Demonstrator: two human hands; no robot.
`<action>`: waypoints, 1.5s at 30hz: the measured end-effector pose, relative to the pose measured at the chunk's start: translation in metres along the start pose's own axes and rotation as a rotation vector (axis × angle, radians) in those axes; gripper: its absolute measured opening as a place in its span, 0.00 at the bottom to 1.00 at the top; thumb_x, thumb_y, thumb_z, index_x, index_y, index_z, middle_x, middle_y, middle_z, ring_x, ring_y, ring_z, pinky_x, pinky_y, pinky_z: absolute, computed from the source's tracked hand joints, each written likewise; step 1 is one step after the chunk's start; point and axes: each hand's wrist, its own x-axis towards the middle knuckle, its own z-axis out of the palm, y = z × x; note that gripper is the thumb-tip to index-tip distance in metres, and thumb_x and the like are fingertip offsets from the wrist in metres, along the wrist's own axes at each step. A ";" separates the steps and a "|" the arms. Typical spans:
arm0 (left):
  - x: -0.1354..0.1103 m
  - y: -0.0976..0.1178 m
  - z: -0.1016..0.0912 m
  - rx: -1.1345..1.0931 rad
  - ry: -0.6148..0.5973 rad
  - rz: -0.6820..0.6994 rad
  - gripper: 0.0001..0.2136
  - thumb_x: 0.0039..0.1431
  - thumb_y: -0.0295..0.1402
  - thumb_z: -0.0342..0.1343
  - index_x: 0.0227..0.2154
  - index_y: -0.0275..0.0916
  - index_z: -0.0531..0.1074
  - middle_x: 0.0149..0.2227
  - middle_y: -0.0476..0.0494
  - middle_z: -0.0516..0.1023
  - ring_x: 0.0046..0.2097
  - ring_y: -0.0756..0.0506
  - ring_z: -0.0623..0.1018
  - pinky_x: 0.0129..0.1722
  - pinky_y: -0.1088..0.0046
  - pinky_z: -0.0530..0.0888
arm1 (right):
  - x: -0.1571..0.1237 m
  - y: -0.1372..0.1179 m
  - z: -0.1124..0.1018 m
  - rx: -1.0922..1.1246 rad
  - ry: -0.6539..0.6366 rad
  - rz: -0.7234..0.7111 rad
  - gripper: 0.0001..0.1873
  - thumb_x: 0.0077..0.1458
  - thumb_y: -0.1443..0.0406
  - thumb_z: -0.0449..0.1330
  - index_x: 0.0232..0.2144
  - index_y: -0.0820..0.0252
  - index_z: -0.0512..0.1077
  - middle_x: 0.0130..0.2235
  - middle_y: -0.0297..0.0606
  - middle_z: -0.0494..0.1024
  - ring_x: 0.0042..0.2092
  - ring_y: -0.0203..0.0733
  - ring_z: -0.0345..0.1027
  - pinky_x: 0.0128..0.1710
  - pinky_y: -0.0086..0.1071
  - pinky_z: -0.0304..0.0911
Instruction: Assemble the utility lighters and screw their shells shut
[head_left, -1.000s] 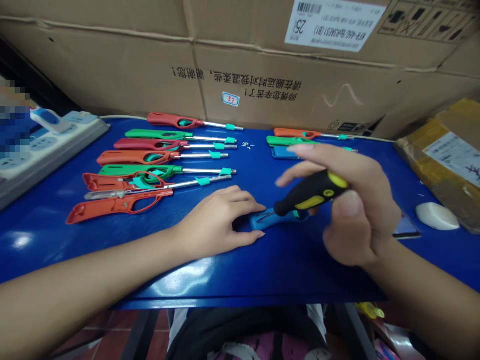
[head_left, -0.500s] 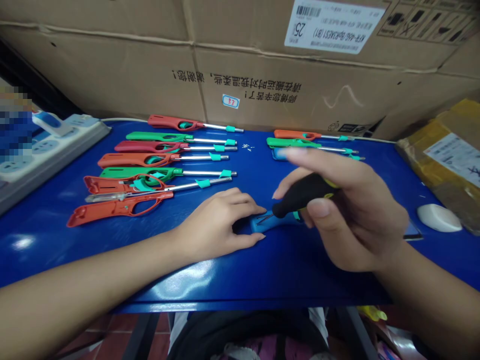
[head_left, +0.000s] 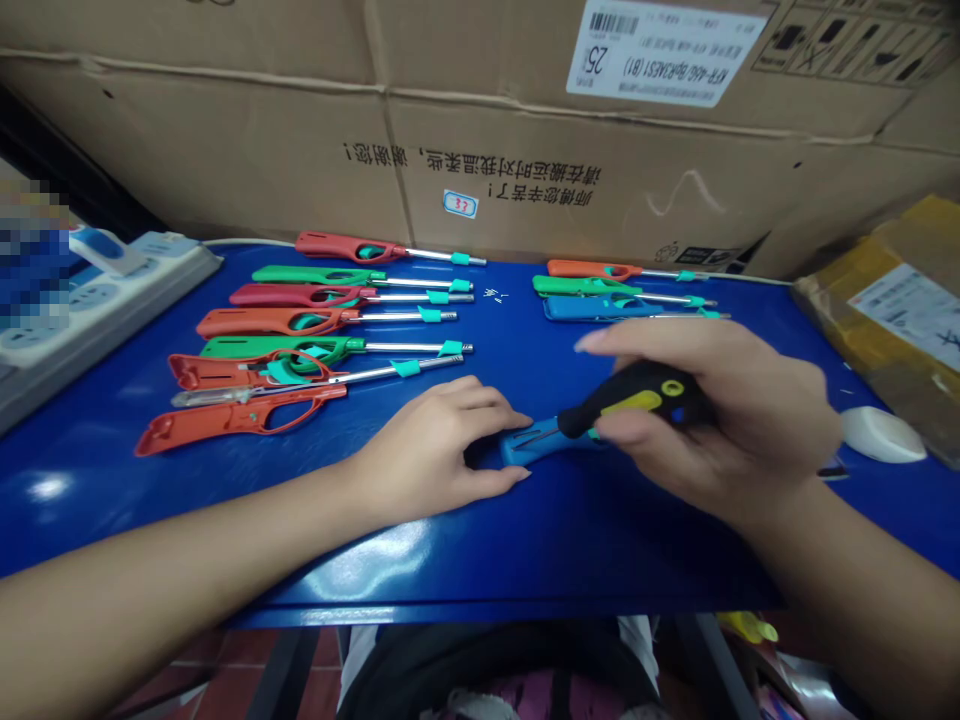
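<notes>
A blue gas lighter (head_left: 527, 447) lies on the table, its handle end between the thumb and fingers of my left hand (head_left: 431, 440). My right hand (head_left: 739, 425) is wrapped round a black and yellow screwdriver (head_left: 628, 404). The screwdriver is tilted, with its shaft reaching down to the blue handle; I cannot tell what the tip touches. The far part of this lighter is hidden behind my right hand. Left of my hands lies an opened orange lighter, its lower shell half (head_left: 232, 422) apart from the other half (head_left: 210, 372), with a clear fuel tank (head_left: 217, 397) between.
Several closed lighters (head_left: 270, 320) lie in a row at the left, and a blue lighter (head_left: 581, 308) with two others at the back right. Tiny screws (head_left: 491, 294) lie between the rows. A power strip (head_left: 150, 270), cardboard box (head_left: 300, 130) and white mouse (head_left: 883, 435) stand around.
My right hand and the screwdriver have shifted slightly right and turned, showing more of the screwdriver handle and the blue lighter behind. My left hand has stayed in place.
</notes>
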 end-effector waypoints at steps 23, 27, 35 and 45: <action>0.000 0.000 0.001 -0.004 0.002 0.002 0.13 0.59 0.34 0.65 0.46 0.38 0.78 0.43 0.45 0.80 0.44 0.43 0.76 0.44 0.65 0.73 | -0.002 0.001 0.008 -0.020 0.107 -0.190 0.12 0.62 0.65 0.62 0.49 0.55 0.75 0.36 0.34 0.82 0.31 0.36 0.76 0.32 0.29 0.74; 0.001 0.000 0.000 -0.003 0.006 0.002 0.14 0.59 0.34 0.66 0.47 0.37 0.77 0.43 0.44 0.80 0.44 0.43 0.76 0.45 0.64 0.74 | -0.005 0.001 0.007 0.167 -0.002 -0.071 0.22 0.66 0.67 0.49 0.60 0.63 0.67 0.51 0.46 0.80 0.49 0.45 0.78 0.44 0.38 0.77; 0.001 -0.001 0.001 0.007 0.026 0.030 0.15 0.59 0.34 0.66 0.48 0.36 0.77 0.43 0.45 0.80 0.43 0.44 0.77 0.44 0.65 0.74 | -0.002 -0.002 0.006 -0.041 -0.003 -0.143 0.16 0.65 0.66 0.59 0.54 0.60 0.70 0.50 0.39 0.83 0.41 0.38 0.80 0.41 0.29 0.76; 0.000 -0.002 0.003 0.018 0.054 0.048 0.15 0.59 0.33 0.66 0.48 0.35 0.77 0.42 0.44 0.80 0.43 0.44 0.77 0.43 0.67 0.74 | -0.002 -0.001 0.009 -0.085 0.103 -0.084 0.16 0.57 0.66 0.68 0.48 0.52 0.74 0.43 0.35 0.83 0.41 0.44 0.81 0.38 0.33 0.78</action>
